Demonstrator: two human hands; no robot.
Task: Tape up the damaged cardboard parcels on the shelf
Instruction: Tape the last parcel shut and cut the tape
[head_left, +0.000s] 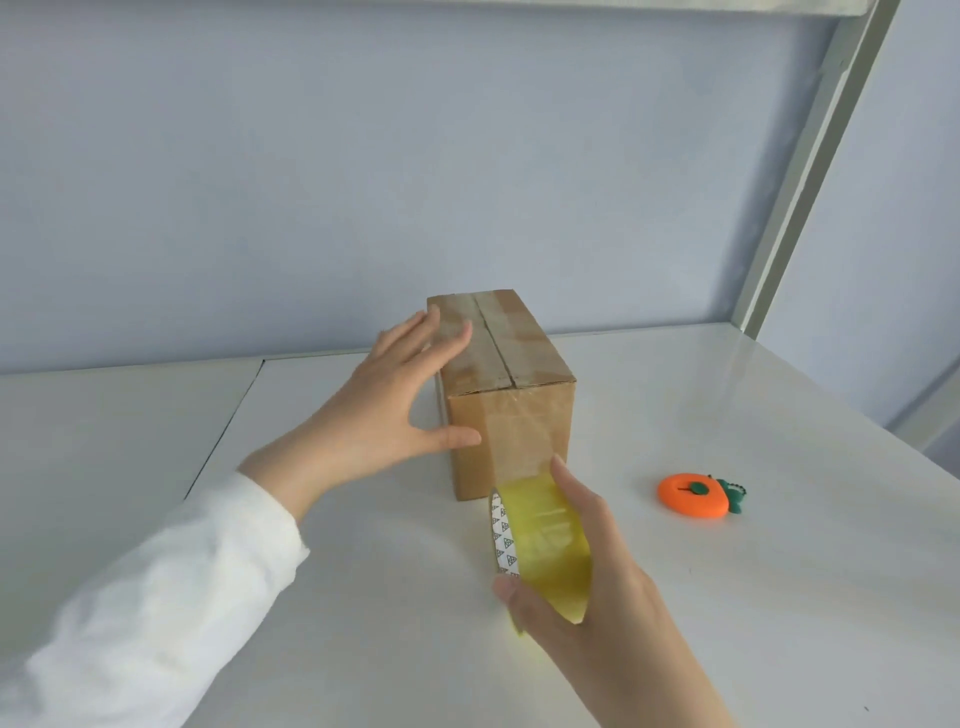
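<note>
My spread left hand (384, 410) braces the box (530, 358); my right hand (608, 592) grips the tape roll (550, 545). I judge a crooked pull could wrinkle the strip (519, 441).

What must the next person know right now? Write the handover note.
Left hand: open, fingers on the cardboard box's top left edge, thumb on its near face.
Right hand: grips the tape roll, low in front of the box.
The box stands on the white shelf; the orange cutter lies to its right, untouched.
Done: tape lies along the top seam and runs down the near face, uncut from the roll.
Left: probably cut the strip, press it flat.
</note>
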